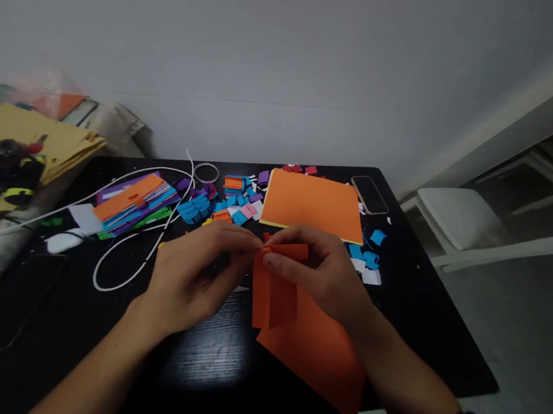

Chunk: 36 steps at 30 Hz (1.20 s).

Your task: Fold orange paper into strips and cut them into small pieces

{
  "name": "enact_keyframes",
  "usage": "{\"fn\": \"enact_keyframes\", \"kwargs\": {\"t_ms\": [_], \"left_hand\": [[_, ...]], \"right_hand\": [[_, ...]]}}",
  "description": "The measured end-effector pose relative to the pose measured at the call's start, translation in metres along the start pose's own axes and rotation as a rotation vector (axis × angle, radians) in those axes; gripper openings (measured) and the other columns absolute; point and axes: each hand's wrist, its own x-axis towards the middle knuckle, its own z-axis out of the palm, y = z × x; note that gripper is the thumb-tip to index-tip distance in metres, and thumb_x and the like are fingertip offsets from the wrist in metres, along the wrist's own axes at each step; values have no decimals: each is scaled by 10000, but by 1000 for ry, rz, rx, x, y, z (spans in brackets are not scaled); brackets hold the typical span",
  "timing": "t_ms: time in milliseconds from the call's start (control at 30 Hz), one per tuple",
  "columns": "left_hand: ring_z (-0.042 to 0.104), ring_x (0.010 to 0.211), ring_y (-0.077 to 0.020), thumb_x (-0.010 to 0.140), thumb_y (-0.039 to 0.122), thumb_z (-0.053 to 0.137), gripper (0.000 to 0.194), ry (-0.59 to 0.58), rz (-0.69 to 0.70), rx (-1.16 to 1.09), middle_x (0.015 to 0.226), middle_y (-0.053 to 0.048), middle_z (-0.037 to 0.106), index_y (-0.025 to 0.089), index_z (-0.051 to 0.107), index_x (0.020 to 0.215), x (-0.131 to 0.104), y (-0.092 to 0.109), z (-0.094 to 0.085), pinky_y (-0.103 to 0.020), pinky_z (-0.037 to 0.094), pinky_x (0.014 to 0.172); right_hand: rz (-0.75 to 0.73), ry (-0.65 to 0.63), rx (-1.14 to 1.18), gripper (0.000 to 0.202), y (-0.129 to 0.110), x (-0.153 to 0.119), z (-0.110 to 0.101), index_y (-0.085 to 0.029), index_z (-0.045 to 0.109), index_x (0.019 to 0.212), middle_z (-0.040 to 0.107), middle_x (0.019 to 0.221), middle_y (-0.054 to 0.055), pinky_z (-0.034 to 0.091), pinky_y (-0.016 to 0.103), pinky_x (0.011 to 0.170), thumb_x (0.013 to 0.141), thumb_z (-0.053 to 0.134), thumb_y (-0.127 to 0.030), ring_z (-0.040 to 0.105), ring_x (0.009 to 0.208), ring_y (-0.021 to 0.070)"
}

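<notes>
Both hands meet over a folded piece of orange paper [263, 293] above the black table. My right hand [326, 270] pinches its folded upper edge between thumb and fingers. The fingertips of my left hand [203, 268] are pressed together at the paper's upper left corner, close to the right thumb; what exactly they grip is partly hidden. Beneath the folded piece lies a larger orange sheet [323, 357], reaching over the table's front edge. A stack of orange paper [315, 201] rests behind the hands.
Several coloured paper pieces [195, 209] and strips [131, 199] lie at the left. A white cable [134, 277] loops there beside a white mouse [64, 241]. A phone [369, 195] sits at the back right; blue scraps [377, 238] are near it. A white chair [457, 216] stands at the right.
</notes>
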Motion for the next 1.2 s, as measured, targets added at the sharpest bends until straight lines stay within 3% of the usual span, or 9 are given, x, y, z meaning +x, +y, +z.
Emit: {"fn": "enact_keyframes", "kwargs": {"t_ms": [200,400,500,667,833,1000,1200], "left_hand": [[683,748,-115,943,124,692,262,0,-148,-29,913,15,728,236,659,1177,-2,1,2,-249,568,699],[639,700,-100,991,226,654,27,-79,-251,-85,840,20,687,210,657,1014,3,5,3,-224,530,643],[629,660,-92,970,260,714,66,-60,-289,-37,770,41,673,212,669,963,3,6,6,-209,508,613],[673,706,-85,964,209,728,57,-16,-280,2,828,48,722,237,705,1008,1,5,11,-193,524,641],[710,751,-83,958,172,735,124,46,-247,33,878,52,767,242,708,1056,0,8,12,-179,549,676],[733,790,-96,977,193,726,113,33,-203,70,927,37,791,238,731,1080,1,9,10,-198,571,723],[753,844,-117,995,203,707,142,36,-203,87,989,30,811,261,752,1117,0,10,9,-232,593,772]], "right_hand": [[-73,21,-44,132,2,-2,0,-255,814,991,799,991,17,586,292,822,868,848,-286,736,925,165],[-126,128,-72,97,3,-3,4,-234,765,933,767,927,4,599,270,774,866,834,-250,724,862,145],[-131,139,-60,85,2,-4,5,-233,748,926,760,918,-1,606,264,767,877,817,-242,726,856,142],[-150,105,-123,135,4,-4,4,-278,809,1046,819,1029,3,618,314,891,917,788,-241,766,982,169],[-163,127,-137,137,6,-3,4,-287,823,1029,831,1031,5,631,347,914,900,812,-244,780,993,189],[-161,152,-122,75,3,-4,5,-261,827,976,828,954,12,650,320,849,903,813,-274,779,904,172],[-119,187,-57,87,1,-4,6,-239,818,900,779,801,-8,608,230,598,863,855,-309,716,686,124]]}}
